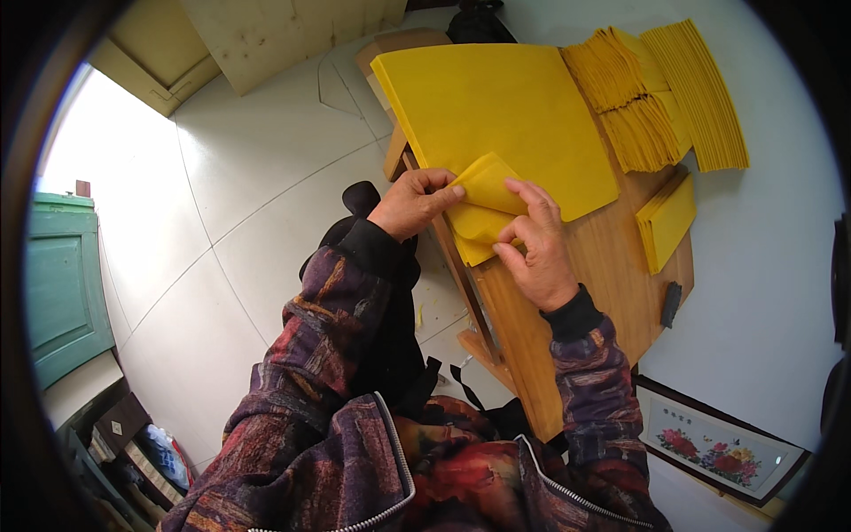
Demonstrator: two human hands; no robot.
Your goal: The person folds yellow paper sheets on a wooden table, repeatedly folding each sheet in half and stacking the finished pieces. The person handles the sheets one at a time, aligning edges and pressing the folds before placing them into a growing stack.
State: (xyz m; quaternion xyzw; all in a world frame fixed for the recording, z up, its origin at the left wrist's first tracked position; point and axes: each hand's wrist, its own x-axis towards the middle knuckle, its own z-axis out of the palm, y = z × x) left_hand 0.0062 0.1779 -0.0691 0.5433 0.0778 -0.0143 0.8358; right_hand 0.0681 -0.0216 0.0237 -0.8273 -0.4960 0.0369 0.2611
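Observation:
A yellow paper sheet lies folded over at the near edge of a wooden table. My left hand pinches its left corner, thumb on top. My right hand presses down on the fold's right side with fingers spread over the sheet. Just beyond lies a large stack of flat yellow sheets, which the folded sheet overlaps.
Fanned piles of folded yellow papers cover the table's far right, and a smaller yellow stack sits near a dark small object. White tiled floor spreads left. A green cabinet stands far left, a framed flower picture lower right.

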